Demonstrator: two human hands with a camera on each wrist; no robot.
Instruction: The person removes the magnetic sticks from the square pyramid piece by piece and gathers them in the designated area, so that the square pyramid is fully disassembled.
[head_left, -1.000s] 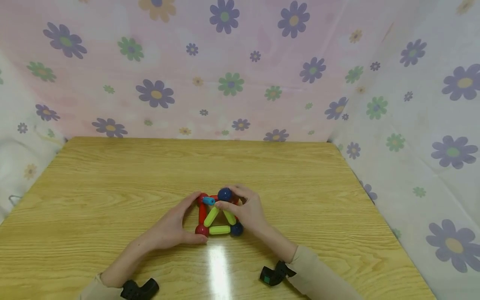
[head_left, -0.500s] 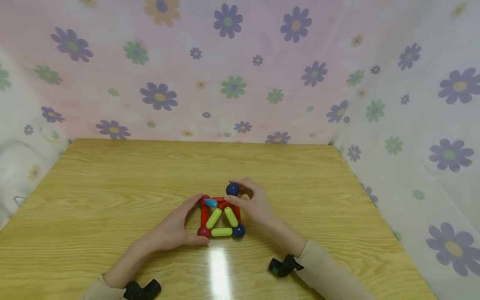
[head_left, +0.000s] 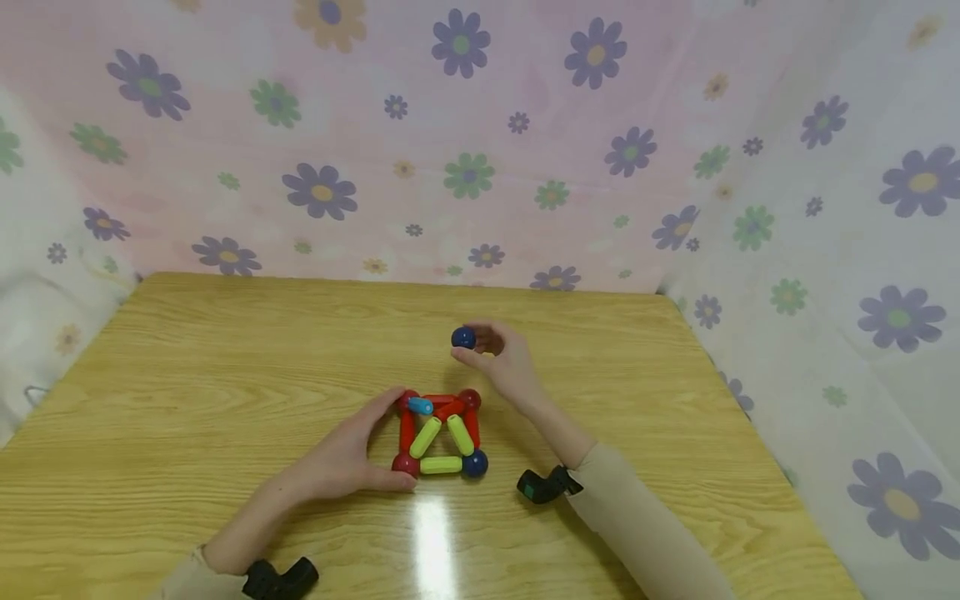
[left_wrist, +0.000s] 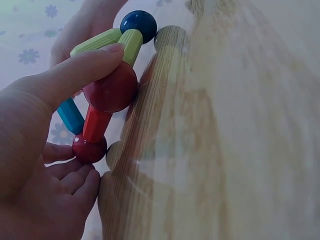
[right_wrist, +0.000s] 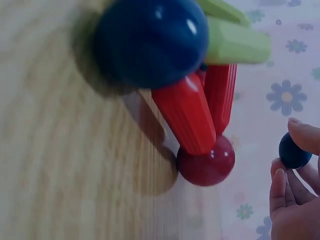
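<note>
A magnetic ball-and-stick frame stands on the table, with red balls (head_left: 406,465) at three corners and a blue ball (head_left: 475,463) at the near right corner. Red sticks (head_left: 407,432) and a lime stick (head_left: 441,465) join the corners; two more lime sticks (head_left: 426,437) lean upward, as does a blue stick (head_left: 421,406). My left hand (head_left: 341,458) grips the frame's left side, thumb on the near red ball, fingers at the far one. Beyond the frame, my right hand (head_left: 510,367) pinches a loose blue ball (right_wrist: 295,151) between thumb and fingers.
The wood-grain table (head_left: 225,358) reaches back to a flowered cloth (head_left: 360,125), which also hangs along both sides. Black wrist mounts (head_left: 550,485) sit at both cuffs. A small yellow bit (head_left: 487,354) shows by the right hand's thumb.
My right hand has lifted the blue ball off the leaning sticks' tops and carried it toward the table's far side. My left hand has stayed on the frame.
</note>
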